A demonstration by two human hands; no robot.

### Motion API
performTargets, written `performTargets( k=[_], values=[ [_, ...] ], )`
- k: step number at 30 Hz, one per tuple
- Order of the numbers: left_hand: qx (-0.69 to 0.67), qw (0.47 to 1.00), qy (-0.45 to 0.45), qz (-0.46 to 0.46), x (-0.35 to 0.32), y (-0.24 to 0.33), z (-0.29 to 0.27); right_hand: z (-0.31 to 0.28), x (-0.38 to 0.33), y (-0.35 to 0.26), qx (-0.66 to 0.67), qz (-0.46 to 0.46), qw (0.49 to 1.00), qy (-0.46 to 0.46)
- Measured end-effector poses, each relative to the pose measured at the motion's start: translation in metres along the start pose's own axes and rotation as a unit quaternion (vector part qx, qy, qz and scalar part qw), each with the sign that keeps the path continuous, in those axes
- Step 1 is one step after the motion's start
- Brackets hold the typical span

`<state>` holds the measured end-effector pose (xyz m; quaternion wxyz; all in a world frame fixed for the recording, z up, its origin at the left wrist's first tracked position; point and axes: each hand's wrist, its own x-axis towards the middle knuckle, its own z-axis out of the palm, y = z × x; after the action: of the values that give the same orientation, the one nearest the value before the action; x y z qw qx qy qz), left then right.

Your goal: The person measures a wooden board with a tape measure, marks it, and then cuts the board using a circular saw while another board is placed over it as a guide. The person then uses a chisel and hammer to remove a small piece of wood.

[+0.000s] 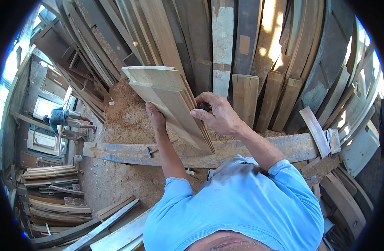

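Observation:
A pale wooden board stands tilted in front of me. Its lower end is on the worn bench plank, and several thin layers show along its right edge. My left hand is closed on the board's left side, with the fingers partly hidden. At the right edge, my right hand curls round a small dark object with a bit of yellow. Its kind is too hidden to tell. A hammer lies on the bench plank, left of the board and beyond my left forearm.
Tall planks lean in a dense row behind the bench. Sawdust and shavings are heaped at the back left. Another person bends over at far left. Stacked boards lie at lower left. A loose wood strip crosses the bench's right end.

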<state>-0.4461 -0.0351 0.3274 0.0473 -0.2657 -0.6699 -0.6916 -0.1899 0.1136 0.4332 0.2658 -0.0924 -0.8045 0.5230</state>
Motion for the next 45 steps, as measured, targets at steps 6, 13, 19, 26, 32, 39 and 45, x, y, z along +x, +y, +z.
performTargets(
  k=[6,13,19,26,32,39,45],
  values=[
    [0.084,0.995,0.021,0.047,-0.010,0.003,0.011,-0.010,-0.005,0.008,-0.024,0.023,0.999,-0.001],
    [0.041,0.994,-0.068,0.079,-0.030,0.036,-0.010,-0.017,-0.015,0.043,0.054,0.113,0.992,-0.010],
    [0.012,0.994,-0.105,0.025,-0.043,0.064,0.021,-0.040,-0.067,0.180,-0.045,0.246,0.961,0.114],
    [0.098,0.988,-0.080,0.092,-0.032,0.027,0.010,-0.032,-0.206,0.319,-0.333,0.477,0.811,0.057],
    [0.054,0.987,-0.134,0.077,-0.036,0.042,0.040,-0.014,-0.286,0.356,-0.375,0.511,0.771,0.065],
    [0.086,0.977,-0.172,0.094,-0.043,0.051,0.077,-0.001,-0.313,0.353,-0.367,0.510,0.775,0.061],
    [0.097,0.966,-0.215,0.103,-0.050,0.066,0.101,-0.051,-0.268,0.318,-0.171,0.470,0.861,0.092]
  ],
)
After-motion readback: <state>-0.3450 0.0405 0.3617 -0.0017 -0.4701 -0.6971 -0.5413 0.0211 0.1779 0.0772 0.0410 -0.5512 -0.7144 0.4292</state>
